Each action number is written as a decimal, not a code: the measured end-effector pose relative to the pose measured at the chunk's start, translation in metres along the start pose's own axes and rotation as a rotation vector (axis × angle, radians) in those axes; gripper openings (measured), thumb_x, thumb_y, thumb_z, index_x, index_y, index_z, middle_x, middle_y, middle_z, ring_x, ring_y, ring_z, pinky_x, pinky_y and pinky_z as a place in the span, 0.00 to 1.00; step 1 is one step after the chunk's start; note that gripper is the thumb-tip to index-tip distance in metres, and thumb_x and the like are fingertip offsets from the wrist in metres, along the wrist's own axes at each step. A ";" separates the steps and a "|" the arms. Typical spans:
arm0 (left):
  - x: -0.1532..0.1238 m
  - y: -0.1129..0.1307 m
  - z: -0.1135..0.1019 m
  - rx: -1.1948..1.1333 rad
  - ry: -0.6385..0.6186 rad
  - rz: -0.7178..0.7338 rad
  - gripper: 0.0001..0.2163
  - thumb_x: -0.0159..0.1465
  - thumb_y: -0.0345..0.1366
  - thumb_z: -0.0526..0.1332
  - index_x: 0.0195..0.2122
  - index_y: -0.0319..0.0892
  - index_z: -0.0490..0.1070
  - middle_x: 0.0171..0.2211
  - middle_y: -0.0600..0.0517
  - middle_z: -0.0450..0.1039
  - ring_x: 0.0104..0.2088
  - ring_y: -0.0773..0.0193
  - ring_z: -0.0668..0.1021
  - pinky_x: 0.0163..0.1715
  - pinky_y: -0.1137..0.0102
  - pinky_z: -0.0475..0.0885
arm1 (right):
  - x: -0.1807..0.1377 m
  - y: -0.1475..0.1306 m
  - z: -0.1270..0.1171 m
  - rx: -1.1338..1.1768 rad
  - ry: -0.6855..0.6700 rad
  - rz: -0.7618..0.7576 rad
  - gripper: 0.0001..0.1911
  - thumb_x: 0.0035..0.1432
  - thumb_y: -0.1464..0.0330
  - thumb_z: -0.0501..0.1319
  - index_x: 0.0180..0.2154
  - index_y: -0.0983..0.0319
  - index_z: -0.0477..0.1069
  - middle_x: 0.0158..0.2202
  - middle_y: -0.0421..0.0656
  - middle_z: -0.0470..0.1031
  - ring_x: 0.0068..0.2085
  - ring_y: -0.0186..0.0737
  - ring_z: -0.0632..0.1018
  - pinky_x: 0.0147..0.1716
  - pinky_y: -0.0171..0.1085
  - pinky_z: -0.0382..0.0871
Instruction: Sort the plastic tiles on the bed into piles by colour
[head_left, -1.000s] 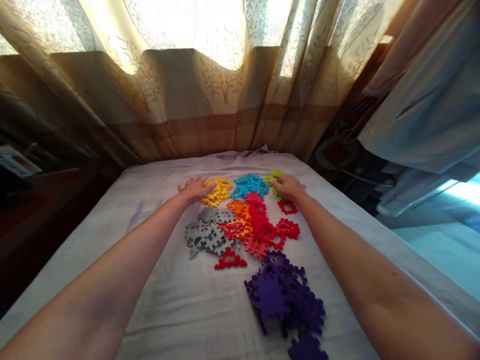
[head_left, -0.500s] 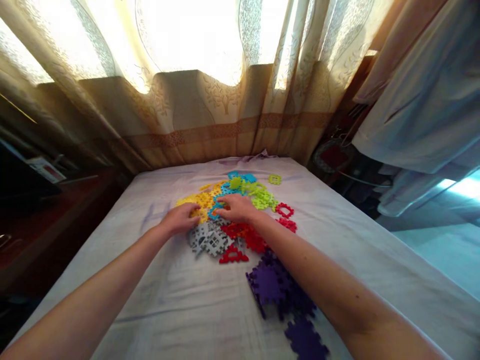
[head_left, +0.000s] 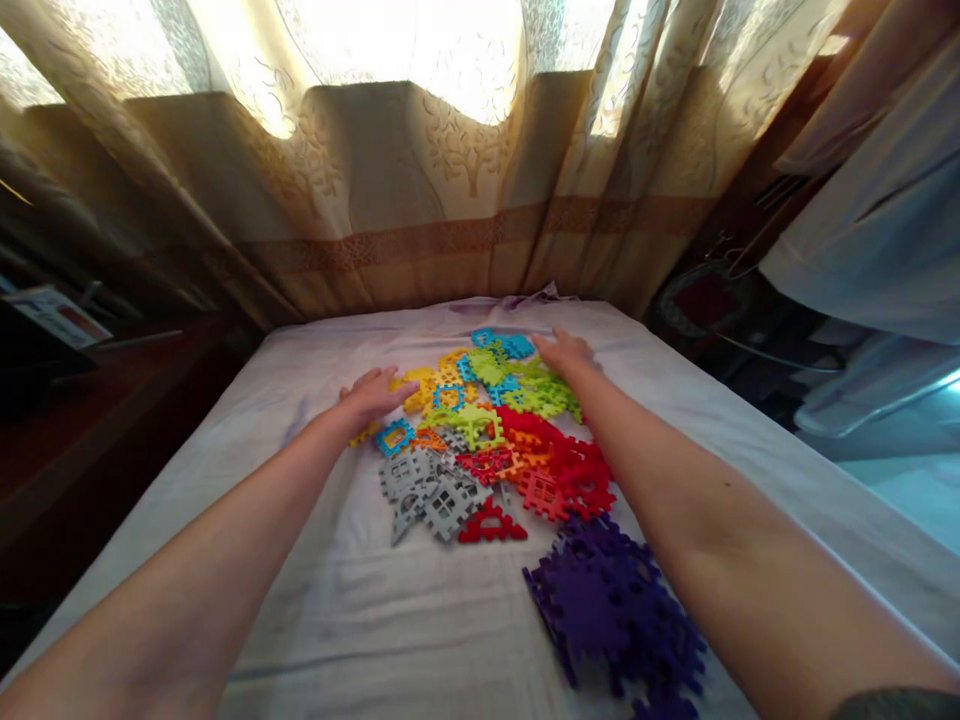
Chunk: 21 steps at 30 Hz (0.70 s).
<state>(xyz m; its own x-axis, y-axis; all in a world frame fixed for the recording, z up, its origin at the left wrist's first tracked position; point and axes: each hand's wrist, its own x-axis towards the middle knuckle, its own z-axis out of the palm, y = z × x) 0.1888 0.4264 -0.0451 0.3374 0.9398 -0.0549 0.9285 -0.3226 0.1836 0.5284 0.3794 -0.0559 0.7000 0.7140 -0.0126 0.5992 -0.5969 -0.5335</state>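
Observation:
A mixed heap of flat plastic interlocking pieces lies on a bed covered by a pale sheet (head_left: 337,600). My left hand (head_left: 369,395) rests flat, fingers spread, on the yellow pieces (head_left: 421,383) at the heap's left side. My right hand (head_left: 564,352) lies open on the far right edge, beside green pieces (head_left: 541,396) and blue pieces (head_left: 504,343). Red pieces (head_left: 564,468) and grey pieces (head_left: 427,492) fill the near part of the heap. A separate pile of purple pieces (head_left: 611,610) sits nearer me on the right.
Patterned beige curtains (head_left: 420,200) hang behind the bed's far edge. A dark wooden surface (head_left: 90,400) runs along the left side. On the right hang pale fabric (head_left: 870,220) and dark clutter (head_left: 705,300) beside the bed.
Both hands swept in to the middle, mixing yellow, blue and green pieces, then spread apart again to the heap's left and far right edges. The colours now lie jumbled together.

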 end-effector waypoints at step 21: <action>-0.125 -0.064 -0.041 0.068 -0.168 0.131 0.34 0.58 0.62 0.52 0.56 0.42 0.71 0.57 0.44 0.73 0.56 0.48 0.74 0.57 0.60 0.66 | -0.195 -0.041 -0.044 0.045 -0.398 -1.190 0.28 0.62 0.55 0.59 0.61 0.57 0.67 0.62 0.47 0.70 0.62 0.48 0.70 0.62 0.48 0.62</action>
<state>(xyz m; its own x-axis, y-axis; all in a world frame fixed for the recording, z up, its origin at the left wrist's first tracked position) 0.0810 0.3338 -0.0094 0.4716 0.8591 -0.1987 0.8814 -0.4530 0.1336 0.3845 0.2485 0.0062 -0.4353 0.8661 0.2458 0.7588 0.4999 -0.4174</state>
